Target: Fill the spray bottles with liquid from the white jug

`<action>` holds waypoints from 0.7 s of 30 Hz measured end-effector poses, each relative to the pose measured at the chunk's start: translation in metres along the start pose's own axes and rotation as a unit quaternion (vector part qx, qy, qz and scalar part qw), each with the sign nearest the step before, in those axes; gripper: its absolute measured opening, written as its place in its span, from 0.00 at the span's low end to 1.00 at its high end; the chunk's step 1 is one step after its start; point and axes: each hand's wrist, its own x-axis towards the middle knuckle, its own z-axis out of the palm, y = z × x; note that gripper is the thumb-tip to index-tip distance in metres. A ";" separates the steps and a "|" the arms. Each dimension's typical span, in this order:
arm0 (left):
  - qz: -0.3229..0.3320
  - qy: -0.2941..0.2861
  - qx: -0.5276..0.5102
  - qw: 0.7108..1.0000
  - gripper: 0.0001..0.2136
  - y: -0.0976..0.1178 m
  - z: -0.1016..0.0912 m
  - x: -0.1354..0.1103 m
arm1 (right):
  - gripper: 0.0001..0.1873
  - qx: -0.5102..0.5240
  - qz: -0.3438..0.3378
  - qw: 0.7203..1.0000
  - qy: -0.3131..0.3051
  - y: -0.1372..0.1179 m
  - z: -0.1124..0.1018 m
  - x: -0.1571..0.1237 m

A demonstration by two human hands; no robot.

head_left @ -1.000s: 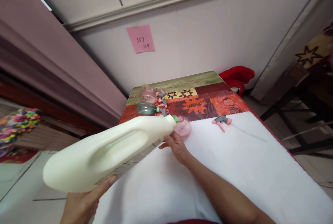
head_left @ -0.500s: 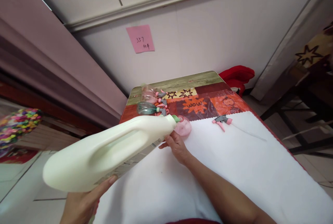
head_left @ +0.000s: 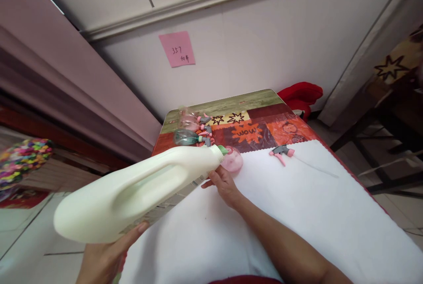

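A large pale cream jug (head_left: 132, 182) with a moulded handle lies tilted across my view, its neck and green pouring spout (head_left: 223, 149) pointing right. My left hand (head_left: 105, 251) grips the jug low down near its base, thumb along the label side. Under the neck, my right hand (head_left: 224, 185) is closed against the jug, its fingers partly hidden behind it. A clear pink bottle (head_left: 234, 160) stands on the white cloth just beneath the spout. The jug hides part of that bottle, and I cannot make out any liquid flowing.
A grey and pink spray head (head_left: 282, 153) with a thin tube lies on the white cloth (head_left: 297, 213). Several spray bottles, one of them a green bottle (head_left: 185, 137), lie at the table's back left. A pink note (head_left: 178, 49) sticks to the wall behind.
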 end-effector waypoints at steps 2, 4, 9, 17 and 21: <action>-0.003 -0.007 0.015 1.000 0.27 -0.002 -0.002 0.002 | 0.25 -0.001 0.001 1.000 -0.001 -0.001 0.000 0.000; -0.010 0.000 0.016 1.000 0.27 -0.003 -0.003 0.002 | 0.25 -0.001 0.001 1.000 0.000 -0.001 0.001 0.000; -0.021 0.013 0.017 1.000 0.27 0.000 0.000 -0.002 | 0.26 -0.007 0.004 1.000 -0.002 -0.002 0.000 0.000; -0.005 -0.014 0.023 1.000 0.27 -0.007 -0.004 0.003 | 0.26 0.001 0.000 1.000 0.000 -0.002 0.000 0.000; -0.016 -0.016 0.012 1.000 0.26 -0.011 -0.007 0.003 | 0.26 0.002 -0.001 1.000 -0.003 -0.001 0.000 0.000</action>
